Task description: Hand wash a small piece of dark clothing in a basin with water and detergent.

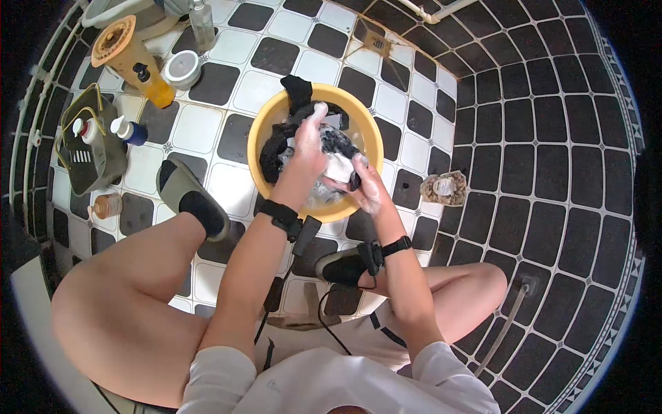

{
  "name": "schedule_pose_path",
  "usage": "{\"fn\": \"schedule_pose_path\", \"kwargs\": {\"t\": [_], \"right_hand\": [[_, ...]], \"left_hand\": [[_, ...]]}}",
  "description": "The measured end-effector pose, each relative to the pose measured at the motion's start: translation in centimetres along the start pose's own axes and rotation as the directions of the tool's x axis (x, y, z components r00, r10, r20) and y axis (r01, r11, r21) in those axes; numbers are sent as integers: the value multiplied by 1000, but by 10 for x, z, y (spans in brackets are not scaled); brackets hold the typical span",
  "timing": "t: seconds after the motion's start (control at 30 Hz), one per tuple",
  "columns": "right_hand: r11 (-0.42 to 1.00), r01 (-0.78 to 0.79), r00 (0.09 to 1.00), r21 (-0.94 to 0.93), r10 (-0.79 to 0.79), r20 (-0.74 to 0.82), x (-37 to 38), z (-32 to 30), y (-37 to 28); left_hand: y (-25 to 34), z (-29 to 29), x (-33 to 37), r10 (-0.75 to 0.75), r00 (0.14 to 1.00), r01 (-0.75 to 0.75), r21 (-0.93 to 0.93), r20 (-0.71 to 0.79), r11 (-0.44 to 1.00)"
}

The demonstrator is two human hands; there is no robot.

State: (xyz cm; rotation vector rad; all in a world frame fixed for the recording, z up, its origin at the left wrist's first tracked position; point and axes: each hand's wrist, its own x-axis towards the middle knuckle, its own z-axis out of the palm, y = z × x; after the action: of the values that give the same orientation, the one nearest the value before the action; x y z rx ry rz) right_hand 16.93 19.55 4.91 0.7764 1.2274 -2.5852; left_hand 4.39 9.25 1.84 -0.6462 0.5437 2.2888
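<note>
A round yellow basin [376, 148] stands on the floor in front of me, holding sudsy water and dark laundry. My left hand [310, 141], coated in foam, grips a soapy black cloth [336, 141] from its left side. On the cloth's lower right, my right hand [365, 185] is closed around it, thumb on top. Between the hands lies a smooth white patch [339, 168]; whether it is soap or fabric I cannot tell. More black fabric [272, 155] is bunched at the basin's left, and a black piece [297, 91] hangs over the far rim.
At the left are a basket [103, 162] with a white pump bottle, a blue bottle [131, 131], an orange pump bottle [156, 90], a white-lidded tub [183, 69] and a clear bottle [202, 26]. A small tray [445, 188] sits by the right wall. Cables hang from both wrist straps.
</note>
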Motion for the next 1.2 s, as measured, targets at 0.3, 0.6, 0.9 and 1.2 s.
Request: {"fn": "schedule_pose_path", "kwargs": {"t": [0.3, 0.6, 0.9, 1.2], "right_hand": [[995, 65, 886, -74, -92, -455, 27, -2, -16], [840, 454, 637, -299, -540, -550, 40, 9, -36], [567, 240, 605, -788, -722, -335, 20, 12, -63], [442, -53, 737, -896, -588, -334, 48, -5, -14]], "left_hand": [[-17, -12, 8, 240, 955, -231, 68, -177, 971], [-53, 12, -34, -342, 933, 358, 220, -111, 907], [-60, 41, -27, -90, 909, 168, 160, -407, 973], [-111, -19, 2, -160, 972, 188, 160, -172, 969]]}}
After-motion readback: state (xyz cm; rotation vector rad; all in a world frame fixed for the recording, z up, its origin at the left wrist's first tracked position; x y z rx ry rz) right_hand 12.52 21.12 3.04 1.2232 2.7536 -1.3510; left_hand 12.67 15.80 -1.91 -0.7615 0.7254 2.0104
